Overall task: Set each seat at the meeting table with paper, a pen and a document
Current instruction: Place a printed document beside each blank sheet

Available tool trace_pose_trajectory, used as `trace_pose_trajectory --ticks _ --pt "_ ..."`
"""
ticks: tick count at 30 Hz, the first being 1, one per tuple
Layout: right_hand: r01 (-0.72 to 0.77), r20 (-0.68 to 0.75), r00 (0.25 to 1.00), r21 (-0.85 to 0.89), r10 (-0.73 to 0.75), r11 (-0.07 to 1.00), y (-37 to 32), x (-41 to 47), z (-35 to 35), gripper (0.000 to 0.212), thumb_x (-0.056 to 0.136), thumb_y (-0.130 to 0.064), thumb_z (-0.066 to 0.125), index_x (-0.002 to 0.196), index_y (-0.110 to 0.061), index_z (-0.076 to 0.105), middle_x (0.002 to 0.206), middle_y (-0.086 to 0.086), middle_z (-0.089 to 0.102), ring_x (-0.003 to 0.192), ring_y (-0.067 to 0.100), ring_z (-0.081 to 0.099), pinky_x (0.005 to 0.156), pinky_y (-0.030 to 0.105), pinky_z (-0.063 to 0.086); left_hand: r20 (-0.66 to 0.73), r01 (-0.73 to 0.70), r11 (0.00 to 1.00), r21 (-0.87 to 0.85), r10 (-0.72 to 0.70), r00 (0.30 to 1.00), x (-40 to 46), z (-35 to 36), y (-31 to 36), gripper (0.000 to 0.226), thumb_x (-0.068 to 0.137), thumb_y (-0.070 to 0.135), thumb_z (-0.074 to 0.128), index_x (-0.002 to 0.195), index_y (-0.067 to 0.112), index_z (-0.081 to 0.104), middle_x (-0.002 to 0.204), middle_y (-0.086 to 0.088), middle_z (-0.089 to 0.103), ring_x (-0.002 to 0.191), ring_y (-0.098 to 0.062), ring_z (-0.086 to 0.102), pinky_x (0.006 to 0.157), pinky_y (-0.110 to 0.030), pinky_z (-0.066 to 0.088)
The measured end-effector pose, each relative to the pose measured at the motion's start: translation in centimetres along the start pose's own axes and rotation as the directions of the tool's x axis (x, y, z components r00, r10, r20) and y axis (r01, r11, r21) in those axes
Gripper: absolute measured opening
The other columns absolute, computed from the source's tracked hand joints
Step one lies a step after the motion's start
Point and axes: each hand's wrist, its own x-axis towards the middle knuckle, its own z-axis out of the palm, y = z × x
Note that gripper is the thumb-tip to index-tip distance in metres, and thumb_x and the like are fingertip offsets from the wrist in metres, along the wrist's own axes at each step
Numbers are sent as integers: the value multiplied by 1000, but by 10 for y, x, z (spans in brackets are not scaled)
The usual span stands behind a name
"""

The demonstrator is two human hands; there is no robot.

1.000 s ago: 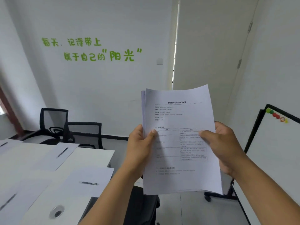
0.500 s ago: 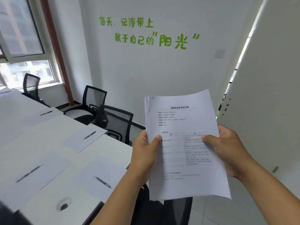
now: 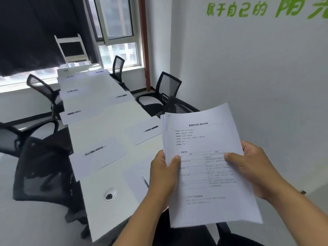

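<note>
I hold a stack of printed documents point(image 3: 204, 139) upright in front of me, over the near right corner of the long white meeting table point(image 3: 108, 125). My left hand point(image 3: 164, 172) grips its left edge, thumb on the top page. My right hand point(image 3: 252, 169) grips the right edge the same way. On the table, blank sheets lie at the seats, each with a dark pen on it: one sheet point(image 3: 99, 157) with its pen point(image 3: 95, 150) at near left, another pen point(image 3: 150, 129) at the right side, a third pen point(image 3: 145, 181) partly hidden by my left wrist.
Black mesh chairs stand along both sides: one close at left point(image 3: 44, 171), others at right point(image 3: 166, 89). A round cable hole point(image 3: 110, 193) sits in the near tabletop. Windows and a dark curtain fill the far end; a white wall with green lettering runs along the right.
My view has swung left, from the door and whiteboard to the length of the table. Both hands keep the same hold on the document stack.
</note>
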Motion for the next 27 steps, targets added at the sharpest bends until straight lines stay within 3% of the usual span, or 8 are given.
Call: trace_pose_trajectory --ticks 9,15,19,24,27 --pt "-78 323 940 -119 113 990 64 143 -2 20 105 -3 63 117 -13 75 104 8 85 90 35 83 86 60 66 -314 140 980 -143 -179 933 42 54 -73 14 109 25 68 124 25 71 113 8 84 103 -17 83 97 -48 66" --pt "-74 422 899 -121 119 990 84 193 -6 16 104 -4 67 115 -14 73 102 4 85 88 31 83 78 51 67 -412 167 963 -213 -243 878 51 77 -77 15 106 21 74 121 21 73 110 5 85 96 -17 84 81 -36 68" --pt "-61 414 905 -101 98 993 96 210 2 19 99 -5 76 114 -13 68 101 3 84 85 28 83 77 53 68 -387 206 930 -305 -319 865 51 73 -78 22 103 20 78 124 13 76 114 -5 85 102 -27 84 93 -48 67" --pt "-96 446 886 -93 128 991 111 220 26 21 96 -7 81 113 -8 69 94 8 84 82 32 83 75 53 67 -306 250 876 -412 -392 868 46 54 -93 29 115 27 57 137 15 72 126 -9 82 116 -31 80 104 -53 61" --pt "-143 473 864 -104 175 984 124 224 40 20 96 -7 81 111 -4 70 93 12 84 82 35 83 73 52 67 -282 277 877 -393 -401 872 43 42 -105 31 118 31 49 141 21 68 131 -5 80 121 -28 78 107 -53 59"
